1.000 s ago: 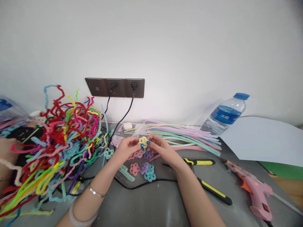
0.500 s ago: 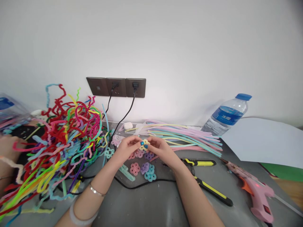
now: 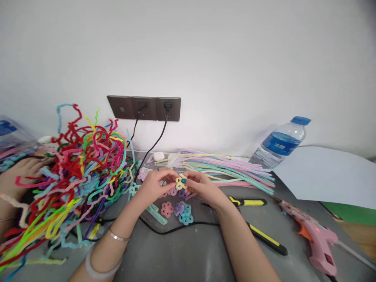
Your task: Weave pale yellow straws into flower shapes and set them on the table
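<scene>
Between the fingertips of both hands is a small yellow pipe-cleaner flower. My left hand pinches its left side. My right hand grips it from the right, with the blue-nailed thumb lying over its middle. Below the hands, a pink flower, a purple flower and a blue flower lie on the grey table. A pale green bundle of short pipe-cleaner pieces sits to their left. More flowers are partly hidden behind my fingers.
A tangled heap of pipe cleaners fills the left, with another person's hand beside it. Straight pastel pipe cleaners lie behind. To the right are yellow-black pliers, a pink glue gun, a water bottle and white paper.
My left thumb has slid off the flower's face to its left edge, showing more of the yellow loops. The other person's hand has moved up and right toward the heap.
</scene>
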The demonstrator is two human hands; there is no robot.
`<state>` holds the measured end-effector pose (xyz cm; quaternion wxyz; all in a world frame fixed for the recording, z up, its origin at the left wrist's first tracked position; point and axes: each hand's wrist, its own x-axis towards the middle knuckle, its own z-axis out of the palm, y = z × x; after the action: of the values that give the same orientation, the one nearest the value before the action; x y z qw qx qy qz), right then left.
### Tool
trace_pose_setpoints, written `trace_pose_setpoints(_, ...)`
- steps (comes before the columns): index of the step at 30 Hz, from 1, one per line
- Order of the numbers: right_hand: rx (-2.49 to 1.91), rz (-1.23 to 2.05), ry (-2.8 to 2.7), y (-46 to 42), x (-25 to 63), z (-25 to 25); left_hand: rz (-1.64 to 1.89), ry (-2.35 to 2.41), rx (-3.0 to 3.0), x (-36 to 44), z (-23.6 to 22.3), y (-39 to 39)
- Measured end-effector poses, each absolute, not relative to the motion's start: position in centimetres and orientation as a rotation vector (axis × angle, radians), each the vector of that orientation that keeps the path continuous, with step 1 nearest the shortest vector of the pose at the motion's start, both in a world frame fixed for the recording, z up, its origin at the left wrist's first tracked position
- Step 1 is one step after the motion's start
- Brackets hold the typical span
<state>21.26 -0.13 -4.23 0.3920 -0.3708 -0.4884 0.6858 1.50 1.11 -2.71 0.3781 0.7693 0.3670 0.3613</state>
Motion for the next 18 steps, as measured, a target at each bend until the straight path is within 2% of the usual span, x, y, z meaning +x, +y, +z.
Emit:
trace_pose_setpoints(7,-0.871,1.787,-1.207,-0.17,21.07,-4.44,1.128,0.824,2.351,1.38,-3.13,0.93)
trace_pose_setpoints(18,-0.845,1.737,-1.247,-0.28,20.99,-3.84,1.304,0.822,2.304,1.72,-3.41,1.01)
